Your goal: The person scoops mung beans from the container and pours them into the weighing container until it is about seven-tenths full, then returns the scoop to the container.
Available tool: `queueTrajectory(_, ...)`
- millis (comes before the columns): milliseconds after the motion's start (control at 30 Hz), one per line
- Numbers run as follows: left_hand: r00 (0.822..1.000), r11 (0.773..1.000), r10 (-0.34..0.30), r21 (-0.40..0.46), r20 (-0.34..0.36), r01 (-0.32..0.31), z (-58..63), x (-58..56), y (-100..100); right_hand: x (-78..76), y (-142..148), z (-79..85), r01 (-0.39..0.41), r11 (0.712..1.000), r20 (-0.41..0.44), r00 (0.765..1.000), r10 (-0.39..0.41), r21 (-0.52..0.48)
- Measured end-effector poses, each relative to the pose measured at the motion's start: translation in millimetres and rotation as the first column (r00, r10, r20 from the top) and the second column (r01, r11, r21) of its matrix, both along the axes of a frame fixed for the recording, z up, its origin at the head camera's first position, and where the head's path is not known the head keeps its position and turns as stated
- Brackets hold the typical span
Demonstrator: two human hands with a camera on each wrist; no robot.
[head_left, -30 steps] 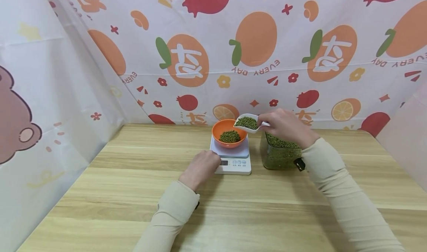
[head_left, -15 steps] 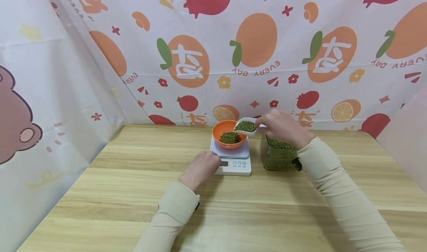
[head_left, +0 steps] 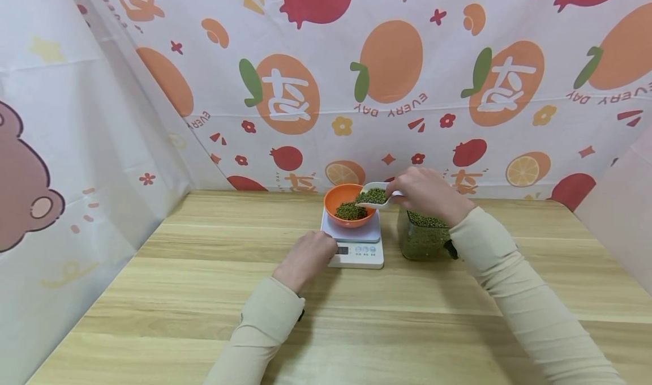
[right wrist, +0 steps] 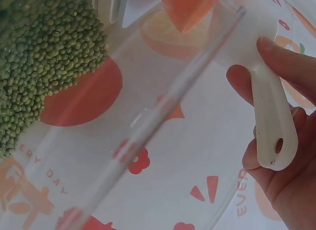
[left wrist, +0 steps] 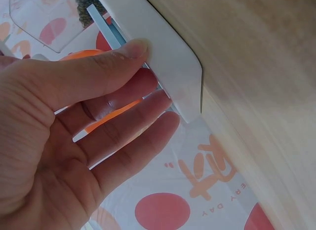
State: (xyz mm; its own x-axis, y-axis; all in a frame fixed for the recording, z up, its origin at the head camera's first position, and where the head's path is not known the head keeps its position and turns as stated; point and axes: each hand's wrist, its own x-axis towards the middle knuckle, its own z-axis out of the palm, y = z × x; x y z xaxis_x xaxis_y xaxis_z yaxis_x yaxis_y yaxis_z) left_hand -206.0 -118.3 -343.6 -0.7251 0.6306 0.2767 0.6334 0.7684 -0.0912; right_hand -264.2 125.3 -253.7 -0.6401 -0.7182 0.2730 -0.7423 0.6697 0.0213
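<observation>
Over the right rim of an orange bowl (head_left: 333, 197), my right hand (head_left: 425, 189) grips a white scoop (right wrist: 271, 116) by its handle. Green mung beans (head_left: 373, 196) fill the scoop, and its lip tilts down toward the bowl. More mung beans (head_left: 350, 210) lie heaped inside the bowl. Under the bowl is a white kitchen scale (head_left: 356, 261) with a small display and buttons. My left hand (head_left: 307, 257) holds the scale's left front edge, thumb (left wrist: 133, 48) on its white side and fingertips along its edge. The display reading is too small to make out.
Right of the scale stands a clear container (head_left: 420, 246) of mung beans, partly hidden under my right forearm. The wood-patterned table (head_left: 387, 328) stretches toward the front. A fruit-printed curtain (head_left: 326, 119) hangs close behind the scale and container.
The scoop and my right hand have shifted slightly left and down, so the scoop's lip reaches further over the bowl. My left hand and the scale have stayed in place.
</observation>
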Motion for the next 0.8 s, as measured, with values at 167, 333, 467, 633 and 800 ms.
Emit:
queueTrajectory(167,1.000,1.000,-0.001,-0.002,-0.004,0.001,-0.1,0.3,-0.1,-0.6,-2.1,0.8,-0.010,1.000,-0.020,1.000,0.010,0.000)
queueTrajectory(333,1.000,1.000,0.001,-0.008,-0.009,-0.001,-0.7,0.0,0.4,-1.0,-2.5,1.3,-0.024,1.000,-0.045,0.999,0.024,0.011)
queueTrajectory(467,1.000,1.000,0.000,-0.011,-0.011,0.000,-1.5,-0.7,0.6,-0.8,-3.6,2.3,-0.034,0.999,-0.068,0.997,0.036,0.020)
queueTrajectory(633,1.000,1.000,0.003,-0.011,-0.008,-0.003,-1.5,-0.7,0.5,-0.6,-5.7,4.0,-0.036,0.999,-0.088,0.995,0.039,0.032)
queueTrajectory(800,1.000,0.999,0.011,-0.037,-0.013,-0.012,-0.5,-0.5,0.7,-0.6,-6.4,5.5,-0.031,0.998,-0.104,0.994,0.037,0.055)
